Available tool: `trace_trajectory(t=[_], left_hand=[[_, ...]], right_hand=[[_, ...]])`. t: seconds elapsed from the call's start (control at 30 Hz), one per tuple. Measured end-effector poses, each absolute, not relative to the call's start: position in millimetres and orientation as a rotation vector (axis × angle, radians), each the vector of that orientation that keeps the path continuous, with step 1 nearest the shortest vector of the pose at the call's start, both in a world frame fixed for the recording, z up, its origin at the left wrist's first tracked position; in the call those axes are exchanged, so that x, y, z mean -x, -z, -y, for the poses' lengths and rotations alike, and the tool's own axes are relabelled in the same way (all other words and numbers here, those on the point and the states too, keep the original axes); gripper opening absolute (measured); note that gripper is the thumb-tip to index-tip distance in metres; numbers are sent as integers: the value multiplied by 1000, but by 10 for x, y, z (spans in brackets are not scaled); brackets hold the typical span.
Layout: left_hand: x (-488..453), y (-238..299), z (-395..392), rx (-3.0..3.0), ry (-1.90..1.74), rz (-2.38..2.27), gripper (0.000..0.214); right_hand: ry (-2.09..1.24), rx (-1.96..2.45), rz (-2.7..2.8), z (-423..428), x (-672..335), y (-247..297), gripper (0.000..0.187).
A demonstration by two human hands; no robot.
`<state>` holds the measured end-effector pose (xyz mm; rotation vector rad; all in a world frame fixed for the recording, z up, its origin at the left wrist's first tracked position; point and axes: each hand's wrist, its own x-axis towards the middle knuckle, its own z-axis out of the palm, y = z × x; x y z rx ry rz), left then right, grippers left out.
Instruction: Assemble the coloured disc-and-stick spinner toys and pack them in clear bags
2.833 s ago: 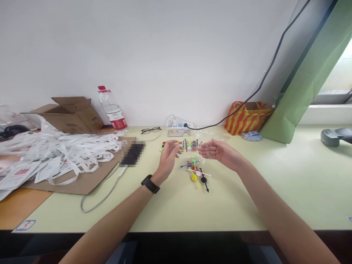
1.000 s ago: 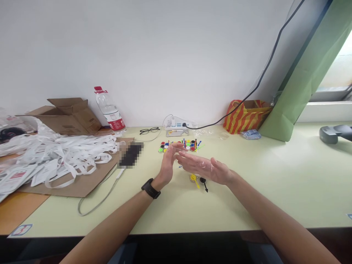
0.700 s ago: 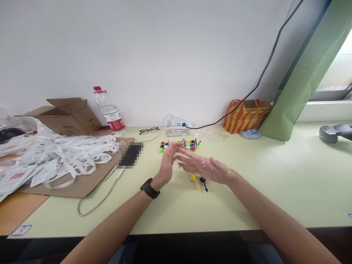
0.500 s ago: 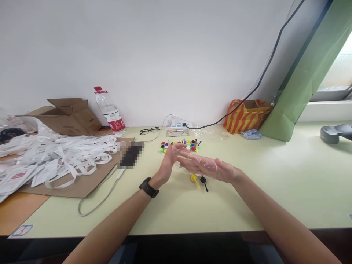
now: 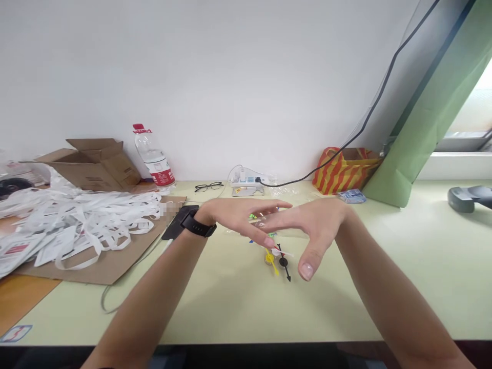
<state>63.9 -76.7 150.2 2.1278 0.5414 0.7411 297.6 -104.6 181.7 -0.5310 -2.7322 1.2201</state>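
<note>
My left hand point(image 5: 238, 212) reaches in from the left over the table, fingers stretched out and thumb apart. My right hand point(image 5: 321, 223) is palm down opposite it, its thumb spread wide. The fingers of both hands overlap in the middle of the view. Clear plastic film point(image 5: 260, 221) shows between them; whether either hand grips it is hard to see. Just below lie a yellow arrow spinner point(image 5: 269, 259), a black arrow spinner point(image 5: 283, 262) and a white pointer point(image 5: 282, 251) with some red by it. Small green and blue pieces are mostly hidden by my hands.
At the back stand a power strip point(image 5: 248, 180), glasses point(image 5: 208, 187) and a striped bag point(image 5: 338, 171). To the left are a water bottle point(image 5: 157, 161), a cardboard box point(image 5: 94, 166), a phone point(image 5: 179, 223) and a heap of white straps point(image 5: 100, 215). A grey device point(image 5: 463, 199) is far right.
My hands have turned from palms facing each other to palms more downward, now covering the coloured pieces behind. My left wrist has moved up and left, partly over the phone.
</note>
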Motion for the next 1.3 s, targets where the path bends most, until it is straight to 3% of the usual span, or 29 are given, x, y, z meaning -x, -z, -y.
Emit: trace_trajectory(t=[0.1, 0.27, 0.33, 0.47, 0.53, 0.7, 0.83, 0.93, 1.0, 1.17, 1.3], left_hand=[[-611, -1505, 633, -2084, -944, -609, 63], [-424, -1751, 490, -2075, -493, -546, 64], [-378, -1786, 451, -2103, -388, -512, 56], [-352, -1718, 345, -2137, -327, -480, 51], [-347, -1677, 289, -2126, -350, -482, 51], [-289, -1610, 183, -2060, -465, -522, 55], [-149, -1531, 74, -2106, -492, -550, 61], [0, -1467, -39, -2104, -573, -628, 62], [80, -1439, -103, -2061, -561, -673, 60], [72, -1447, -127, -1970, -617, -730, 52], [-43, -1481, -61, -1983, -697, -743, 48]], right_hand=[[-1068, 534, 2739, 961, -2981, -1826, 92], [-923, 528, 2785, 936, -3061, -1864, 91], [-898, 562, 2763, 917, -3087, -1863, 80], [-838, 675, 2689, 814, -3044, -1807, 38], [-795, 712, 2651, 769, -2999, -1786, 32], [-711, 876, 2516, 767, -3034, -1815, 30], [-576, 1110, 2302, 696, -3177, -1781, 46], [-520, 1253, 2261, 523, -3211, -1617, 31], [-606, 1264, 2398, 395, -3168, -1447, 26], [-1025, 978, 2757, 209, -2898, -987, 47], [-1041, 976, 2911, 176, -2721, -779, 43]])
